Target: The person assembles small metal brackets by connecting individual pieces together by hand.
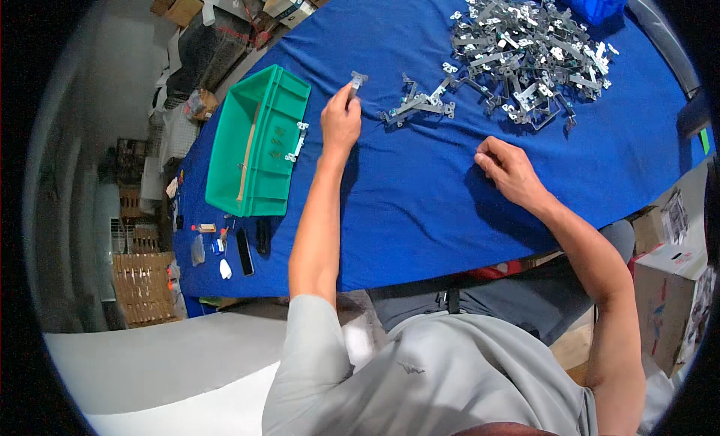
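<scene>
Head view shows me a green bin [292,102] with a tan strip [247,155] inside, and near it the left hand [341,126] pinches a small, shiny gray metal piece [358,80], but I can't tell whether the curled right hand [511,171] grips anything.

The left of two head-worn fisheye cameras looks down and forward over a blue-draped worktop [420,211] from above its near edge, close enough to catch the wearer's gray shirt [465,368] along the bottom.
</scene>
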{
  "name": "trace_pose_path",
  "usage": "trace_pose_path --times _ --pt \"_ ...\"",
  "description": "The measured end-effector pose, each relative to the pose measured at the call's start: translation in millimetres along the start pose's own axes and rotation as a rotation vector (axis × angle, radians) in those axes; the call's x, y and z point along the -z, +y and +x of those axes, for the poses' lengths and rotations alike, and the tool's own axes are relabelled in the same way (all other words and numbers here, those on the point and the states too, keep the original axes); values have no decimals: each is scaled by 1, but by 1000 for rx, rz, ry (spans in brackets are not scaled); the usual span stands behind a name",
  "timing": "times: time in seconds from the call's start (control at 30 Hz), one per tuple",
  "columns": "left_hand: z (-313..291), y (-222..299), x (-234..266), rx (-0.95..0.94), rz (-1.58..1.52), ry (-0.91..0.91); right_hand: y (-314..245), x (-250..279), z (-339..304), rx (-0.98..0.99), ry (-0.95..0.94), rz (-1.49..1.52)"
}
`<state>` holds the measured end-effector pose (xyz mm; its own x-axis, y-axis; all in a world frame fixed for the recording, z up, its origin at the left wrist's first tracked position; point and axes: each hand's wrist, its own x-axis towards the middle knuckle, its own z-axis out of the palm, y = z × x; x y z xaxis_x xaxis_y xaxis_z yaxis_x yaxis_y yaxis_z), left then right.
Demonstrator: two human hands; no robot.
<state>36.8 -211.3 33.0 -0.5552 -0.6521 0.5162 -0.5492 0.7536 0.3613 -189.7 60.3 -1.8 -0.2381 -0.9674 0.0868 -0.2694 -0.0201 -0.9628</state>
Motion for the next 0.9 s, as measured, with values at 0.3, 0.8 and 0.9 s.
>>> trace_pose_path --times 0.3,0.8,0.9 --pt "-104 131 -8 527 -987 -222 -4 1 0 3 -44 17" --pt "-137 158 -38 501 -1006 -174 -10 -1 -5 72 -80 48" --pt "-136 159 -38 499 -1052 -153 -9 3 -3 16 -104 45"
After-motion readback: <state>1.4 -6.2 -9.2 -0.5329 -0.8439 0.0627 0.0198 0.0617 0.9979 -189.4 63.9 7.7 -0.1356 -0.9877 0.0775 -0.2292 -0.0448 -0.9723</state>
